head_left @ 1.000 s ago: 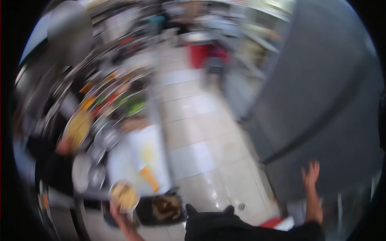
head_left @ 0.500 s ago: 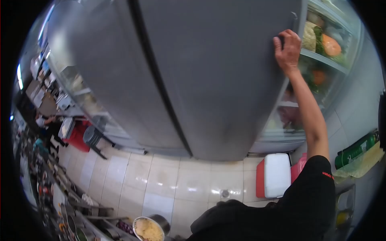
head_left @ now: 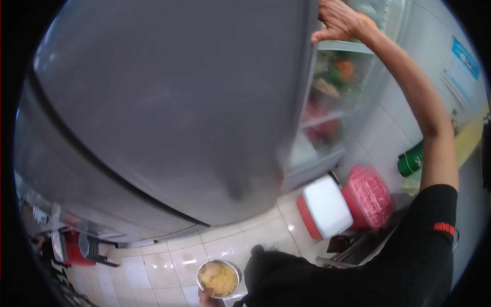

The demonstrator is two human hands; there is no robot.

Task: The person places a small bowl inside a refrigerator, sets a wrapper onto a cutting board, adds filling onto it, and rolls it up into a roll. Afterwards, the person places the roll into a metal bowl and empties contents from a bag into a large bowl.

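My right hand (head_left: pixel 341 21), arm stretched up, has its fingers hooked round the free edge of the grey refrigerator door (head_left: pixel 179 92). The door stands open. Behind it, shelves (head_left: pixel 343 47) hold orange, green and reddish food, partly bagged and blurred. Low in the view my left hand (head_left: pixel 209 299) grips the rim of a round metal pot (head_left: pixel 238 279). Inside the pot lie yellow shreds (head_left: pixel 225 281) and a paler lump; I cannot make out what food they are. Most of the left hand is cut off by the frame's lower edge.
A red cooler with a white lid (head_left: pixel 327 207) stands on the tiled floor (head_left: pixel 261 235) below the door. Beside it is a pink-red bin (head_left: pixel 368 197). A green cylinder (head_left: pixel 410 161) is near the wall. At far left are a grey stool (head_left: pixel 94 248) and red items.
The door has swung further across the view to the left, my right hand still on its edge. The pot has shifted up and right in view, and my left hand now shows on it.
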